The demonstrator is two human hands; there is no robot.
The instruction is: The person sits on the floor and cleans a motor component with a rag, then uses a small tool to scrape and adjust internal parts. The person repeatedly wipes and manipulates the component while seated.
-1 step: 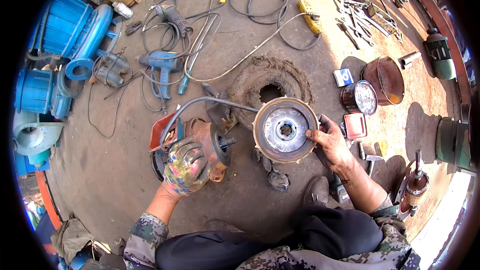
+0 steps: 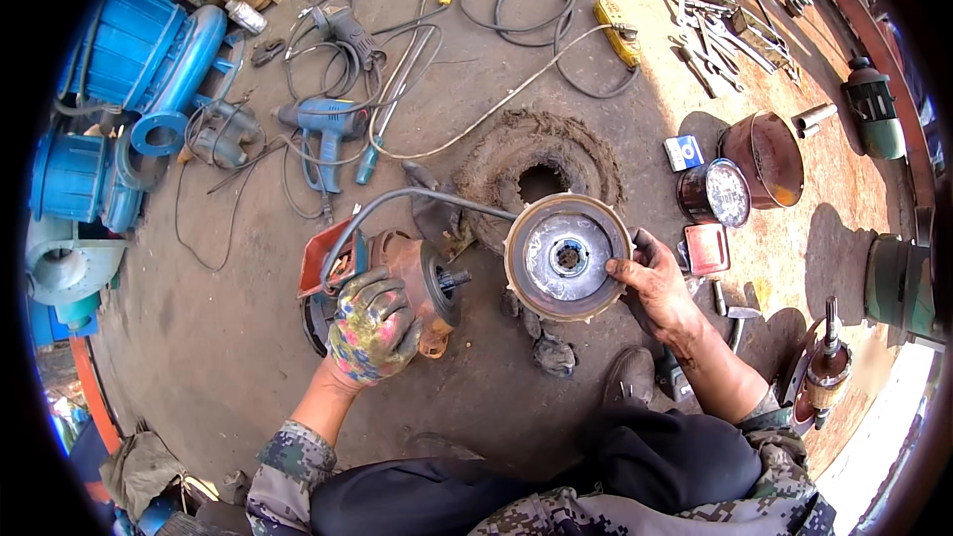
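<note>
1. We see the round metal cover (image 2: 541,273) just left of our bare right hand (image 2: 657,283), gripped at its rim, thumb on the face.
2. Its open face looks up at us; the splined shaft (image 2: 455,279) lies to its left, apart, long axis pointing toward it. Our gloved left hand (image 2: 372,333) is nearer that shaft.
3. Those gloved fingers curl against the rusty, rounded motor (image 2: 402,273); we cannot tell how firmly.
4. The cover is dull grey inside, brown-rimmed, with a toothed edge. Black rubbery cable (image 2: 397,197) arches to it.
5. Beyond, we have a crumbly earthen ring (image 2: 581,149) and a smooth blue power tool (image 2: 333,122).
</note>
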